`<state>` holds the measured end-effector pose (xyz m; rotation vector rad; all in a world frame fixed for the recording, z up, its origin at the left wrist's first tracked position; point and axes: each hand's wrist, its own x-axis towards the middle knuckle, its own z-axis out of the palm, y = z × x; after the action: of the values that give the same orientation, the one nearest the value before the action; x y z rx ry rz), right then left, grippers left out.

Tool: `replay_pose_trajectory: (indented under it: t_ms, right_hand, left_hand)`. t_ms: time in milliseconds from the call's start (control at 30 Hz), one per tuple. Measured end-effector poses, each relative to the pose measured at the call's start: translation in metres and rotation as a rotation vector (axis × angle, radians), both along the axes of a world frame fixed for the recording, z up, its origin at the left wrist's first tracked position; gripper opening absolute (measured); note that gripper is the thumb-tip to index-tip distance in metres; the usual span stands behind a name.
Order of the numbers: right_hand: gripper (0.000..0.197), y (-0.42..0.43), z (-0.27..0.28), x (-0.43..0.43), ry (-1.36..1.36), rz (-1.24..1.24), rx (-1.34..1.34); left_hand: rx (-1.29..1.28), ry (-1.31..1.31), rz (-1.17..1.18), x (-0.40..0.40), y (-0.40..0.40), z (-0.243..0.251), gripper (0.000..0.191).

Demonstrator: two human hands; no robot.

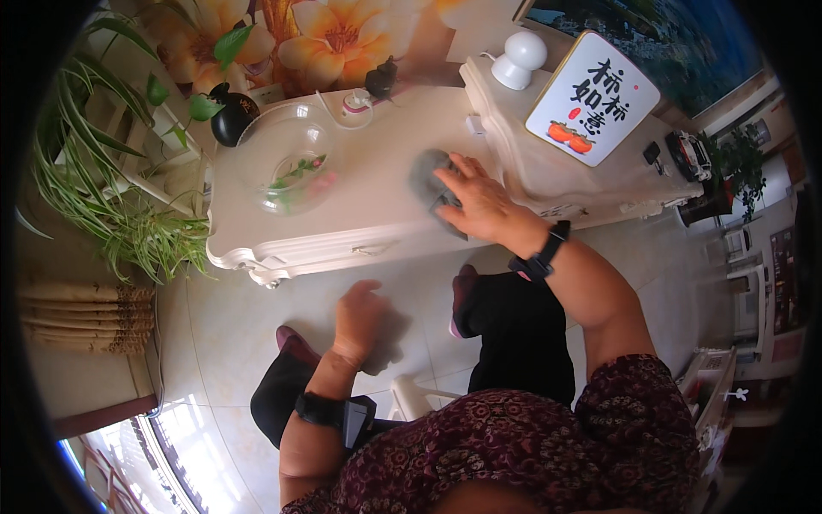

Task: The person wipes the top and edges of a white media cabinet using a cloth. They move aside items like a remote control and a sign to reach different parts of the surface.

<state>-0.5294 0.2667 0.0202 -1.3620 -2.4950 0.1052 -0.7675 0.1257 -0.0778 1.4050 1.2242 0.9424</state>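
My right hand lies on a grey-green cloth on the light-coloured cabinet top; its fingers are spread over the cloth, which looks blurred. Whether they pinch it is hard to see. Over the tiled floor, in front of the cabinet, my left hand hangs with its fingers loosely curled and blurred; I see nothing in it. A clear glass bowl with a leafy sprig and pink flowers in it stands on the cabinet top, left of the cloth.
A black vase, a small white device with a cable and a dark figurine stand along the back. To the right are a white round-headed device, a persimmon picture panel and a toy car. Spider plants hang at left.
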Motion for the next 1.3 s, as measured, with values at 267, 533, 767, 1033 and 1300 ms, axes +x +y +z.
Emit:
replay_pose_trajectory:
  t_ms: [267,533,767,1033,1300]
  right_hand:
    - [0.024,0.066,-0.023,-0.016,0.087,-0.076,-0.208]
    - [0.053,0.112,-0.013,-0.018,-0.195,-0.576,-0.225]
    - [0.037,0.102,-0.050,0.007,-0.295,-0.277,-0.064]
    - [0.037,0.041,-0.038,-0.012,0.150,-0.021,0.022]
    - [0.032,0.016,-0.023,-0.034,-0.006,0.213,-0.121]
  left_hand:
    - [-0.029,-0.013,-0.011,-0.002,-0.003,0.027,0.034]
    - [-0.039,-0.066,-0.027,0.000,-0.001,0.029,0.035]
    - [-0.237,-0.129,0.049,0.006,-0.001,0.031,0.005]
    - [-0.179,-0.093,0.038,0.007,-0.004,0.027,0.008]
    - [-0.062,-0.058,-0.014,0.004,-0.003,0.019,0.033]
